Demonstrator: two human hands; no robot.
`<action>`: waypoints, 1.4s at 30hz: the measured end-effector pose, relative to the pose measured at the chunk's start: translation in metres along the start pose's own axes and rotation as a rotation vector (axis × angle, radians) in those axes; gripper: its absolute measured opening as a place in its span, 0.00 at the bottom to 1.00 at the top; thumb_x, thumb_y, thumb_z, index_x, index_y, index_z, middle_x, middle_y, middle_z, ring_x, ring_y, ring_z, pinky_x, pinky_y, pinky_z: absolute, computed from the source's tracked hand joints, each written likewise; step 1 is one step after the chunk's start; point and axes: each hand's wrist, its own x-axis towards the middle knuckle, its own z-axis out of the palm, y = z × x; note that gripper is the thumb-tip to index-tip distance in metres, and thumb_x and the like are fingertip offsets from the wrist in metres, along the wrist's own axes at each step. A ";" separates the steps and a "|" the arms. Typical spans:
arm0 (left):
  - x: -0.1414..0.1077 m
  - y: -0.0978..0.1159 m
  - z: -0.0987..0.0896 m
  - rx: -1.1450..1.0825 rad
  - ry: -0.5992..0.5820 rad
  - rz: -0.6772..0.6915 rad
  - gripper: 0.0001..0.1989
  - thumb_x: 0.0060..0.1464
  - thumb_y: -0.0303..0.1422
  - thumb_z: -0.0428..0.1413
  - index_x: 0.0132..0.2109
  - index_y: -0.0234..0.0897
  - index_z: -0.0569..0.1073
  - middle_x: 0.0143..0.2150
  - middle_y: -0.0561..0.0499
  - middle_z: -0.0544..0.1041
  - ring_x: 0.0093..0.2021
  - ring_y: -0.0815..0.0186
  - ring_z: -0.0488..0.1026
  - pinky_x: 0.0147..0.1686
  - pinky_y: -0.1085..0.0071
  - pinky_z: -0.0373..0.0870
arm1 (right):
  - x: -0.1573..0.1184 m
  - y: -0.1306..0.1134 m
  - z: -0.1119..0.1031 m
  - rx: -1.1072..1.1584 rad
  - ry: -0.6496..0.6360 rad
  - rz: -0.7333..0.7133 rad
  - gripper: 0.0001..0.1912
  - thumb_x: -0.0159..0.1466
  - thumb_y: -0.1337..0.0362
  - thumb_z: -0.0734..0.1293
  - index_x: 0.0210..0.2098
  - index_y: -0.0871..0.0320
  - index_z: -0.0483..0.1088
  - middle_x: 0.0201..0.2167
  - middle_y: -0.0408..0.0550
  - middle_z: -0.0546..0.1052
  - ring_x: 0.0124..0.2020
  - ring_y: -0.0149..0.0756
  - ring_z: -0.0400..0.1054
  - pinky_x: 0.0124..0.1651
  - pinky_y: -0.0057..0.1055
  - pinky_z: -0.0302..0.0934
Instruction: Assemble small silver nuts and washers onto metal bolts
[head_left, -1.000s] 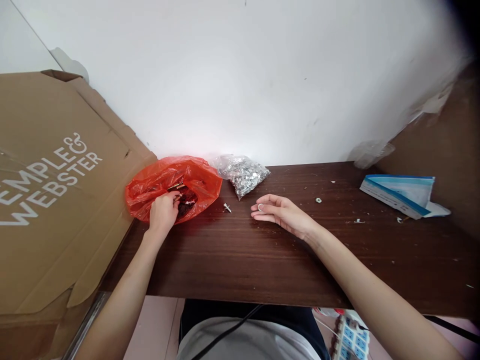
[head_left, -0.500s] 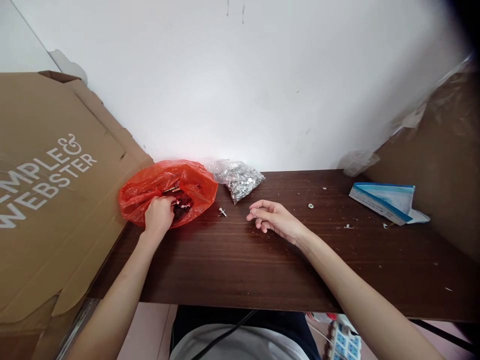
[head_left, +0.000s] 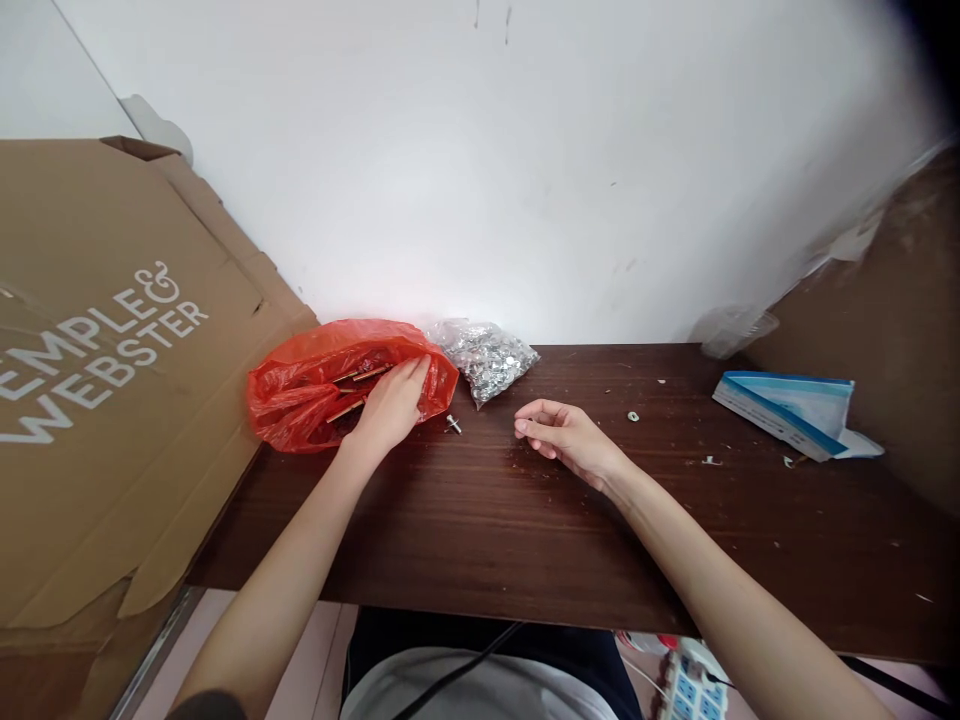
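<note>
At the table's (head_left: 465, 540) back-left corner, your left hand (head_left: 390, 405) lies open, fingers flat on a red plastic bag (head_left: 300, 385) of brass bolts. Just right, a small bolt (head_left: 453, 424) lies loose before a clear bag of washers (head_left: 487, 357). Your right hand (head_left: 566, 437) rests mid-table, fingers loosely curled; any grip is unclear.

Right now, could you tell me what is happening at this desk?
A person sits at a dark wooden desk. Their left hand reaches into an open red plastic bag holding long metal bolts. Their right hand rests curled on the wood. A clear bag of small metal parts and a loose bolt lie between them.
</note>
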 end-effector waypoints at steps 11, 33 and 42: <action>-0.002 0.047 -0.007 -0.005 0.410 -0.048 0.16 0.59 0.22 0.45 0.47 0.33 0.74 0.43 0.38 0.72 0.47 0.51 0.68 0.46 0.54 0.66 | 0.002 0.005 0.000 0.112 -0.021 0.002 0.17 0.46 0.66 0.78 0.35 0.59 0.75 0.30 0.46 0.78 0.33 0.32 0.74 0.44 0.33 0.72; -0.011 0.087 0.037 -0.781 0.304 0.127 0.09 0.58 0.32 0.54 0.44 0.37 0.77 0.34 0.48 0.74 0.30 0.68 0.70 0.31 0.71 0.68 | 0.007 0.007 0.006 -0.134 -0.006 -0.250 0.17 0.54 0.51 0.72 0.29 0.58 0.68 0.22 0.42 0.73 0.23 0.27 0.65 0.27 0.27 0.61; -0.003 0.087 0.045 -1.418 0.113 -0.246 0.16 0.47 0.37 0.63 0.43 0.34 0.78 0.36 0.46 0.80 0.30 0.63 0.77 0.35 0.63 0.78 | 0.010 0.012 0.002 -0.321 0.075 -0.454 0.11 0.57 0.57 0.70 0.38 0.55 0.73 0.36 0.48 0.75 0.37 0.35 0.70 0.45 0.36 0.66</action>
